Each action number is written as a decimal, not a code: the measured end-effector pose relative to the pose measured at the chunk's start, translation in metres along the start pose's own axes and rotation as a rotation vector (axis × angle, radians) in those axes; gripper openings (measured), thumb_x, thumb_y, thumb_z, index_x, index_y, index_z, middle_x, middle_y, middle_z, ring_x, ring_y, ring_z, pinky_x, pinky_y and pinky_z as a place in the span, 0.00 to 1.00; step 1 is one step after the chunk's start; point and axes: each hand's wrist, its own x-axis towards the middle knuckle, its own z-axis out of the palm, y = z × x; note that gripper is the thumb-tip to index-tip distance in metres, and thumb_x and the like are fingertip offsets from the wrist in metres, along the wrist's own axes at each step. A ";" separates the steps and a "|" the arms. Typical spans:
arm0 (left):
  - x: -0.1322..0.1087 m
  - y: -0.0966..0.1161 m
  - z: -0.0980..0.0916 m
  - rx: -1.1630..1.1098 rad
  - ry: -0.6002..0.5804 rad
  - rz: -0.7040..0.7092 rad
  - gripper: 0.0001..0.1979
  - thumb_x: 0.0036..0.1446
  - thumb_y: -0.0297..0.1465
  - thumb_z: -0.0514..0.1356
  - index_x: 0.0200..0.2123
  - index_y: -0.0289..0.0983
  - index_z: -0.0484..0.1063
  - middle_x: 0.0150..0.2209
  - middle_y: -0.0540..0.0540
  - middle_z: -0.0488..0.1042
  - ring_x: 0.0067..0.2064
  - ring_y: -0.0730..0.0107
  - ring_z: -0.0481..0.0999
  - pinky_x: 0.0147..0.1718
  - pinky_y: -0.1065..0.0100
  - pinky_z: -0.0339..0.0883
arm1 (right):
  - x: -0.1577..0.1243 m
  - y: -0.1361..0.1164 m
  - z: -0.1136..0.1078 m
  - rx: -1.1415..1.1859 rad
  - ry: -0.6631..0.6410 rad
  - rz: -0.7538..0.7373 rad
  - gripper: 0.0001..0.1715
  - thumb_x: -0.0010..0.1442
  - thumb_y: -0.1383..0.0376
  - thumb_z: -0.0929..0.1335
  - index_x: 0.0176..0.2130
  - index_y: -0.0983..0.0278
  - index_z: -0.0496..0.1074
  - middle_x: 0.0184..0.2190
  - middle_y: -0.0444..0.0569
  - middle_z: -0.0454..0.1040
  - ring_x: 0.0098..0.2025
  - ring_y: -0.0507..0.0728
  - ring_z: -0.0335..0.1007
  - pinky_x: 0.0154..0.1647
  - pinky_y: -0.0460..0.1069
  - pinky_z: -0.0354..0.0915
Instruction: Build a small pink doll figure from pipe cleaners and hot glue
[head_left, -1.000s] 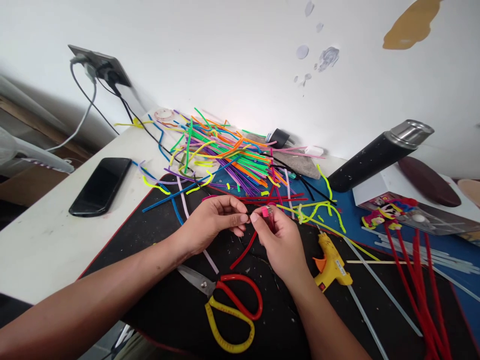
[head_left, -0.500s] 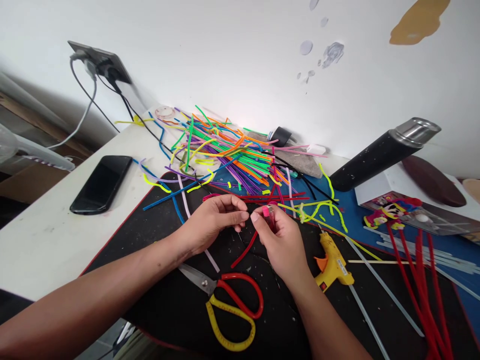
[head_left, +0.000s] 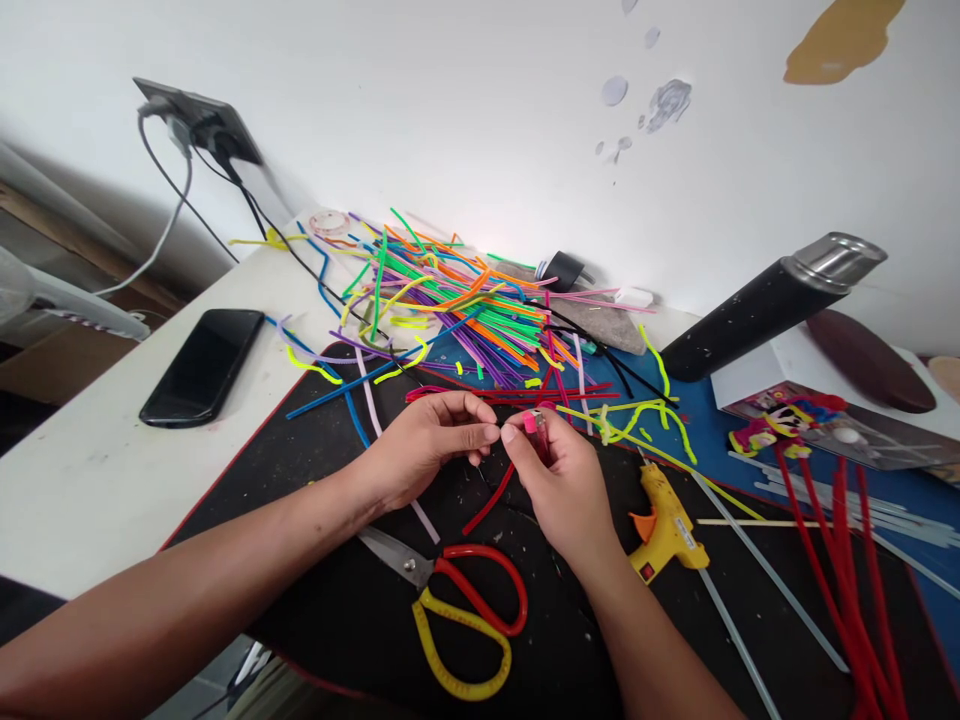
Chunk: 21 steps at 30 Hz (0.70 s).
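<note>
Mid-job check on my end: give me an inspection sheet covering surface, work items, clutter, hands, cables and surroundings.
Surface: black mat with a red edge, on a white table.
Work items: small pink-and-red piece in the right hand; scissors nearer the wearer; yellow glue gun to the right.
Clutter: heap of multicoloured pipe cleaners beyond the hands.
Hands: left hand in a pinching posture, fingertips close to the right's; anything between them is too small to tell.
Cables: black cable hanging from the wall socket.
Surroundings: phone at left, black flask at right.
</note>
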 end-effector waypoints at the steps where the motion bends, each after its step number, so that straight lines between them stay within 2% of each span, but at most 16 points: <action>1: 0.000 0.000 0.000 -0.009 -0.003 -0.010 0.16 0.43 0.32 0.81 0.31 0.33 0.80 0.26 0.50 0.76 0.27 0.75 0.73 0.28 0.73 0.68 | 0.000 0.000 0.000 -0.001 0.000 -0.003 0.16 0.65 0.52 0.70 0.35 0.62 0.74 0.26 0.44 0.72 0.26 0.53 0.64 0.28 0.47 0.62; 14: 0.001 -0.001 -0.002 -0.068 -0.021 -0.064 0.18 0.42 0.33 0.82 0.33 0.31 0.82 0.28 0.47 0.81 0.29 0.73 0.80 0.28 0.75 0.74 | 0.000 0.000 -0.001 -0.022 0.008 -0.009 0.12 0.65 0.56 0.70 0.36 0.62 0.74 0.28 0.45 0.75 0.29 0.54 0.68 0.32 0.48 0.66; 21: 0.003 0.005 -0.007 -0.065 -0.086 -0.101 0.22 0.47 0.36 0.81 0.41 0.31 0.82 0.30 0.44 0.84 0.29 0.70 0.82 0.29 0.74 0.78 | 0.001 0.002 -0.002 -0.044 -0.003 -0.013 0.11 0.64 0.58 0.70 0.33 0.62 0.73 0.24 0.41 0.70 0.26 0.53 0.63 0.28 0.46 0.62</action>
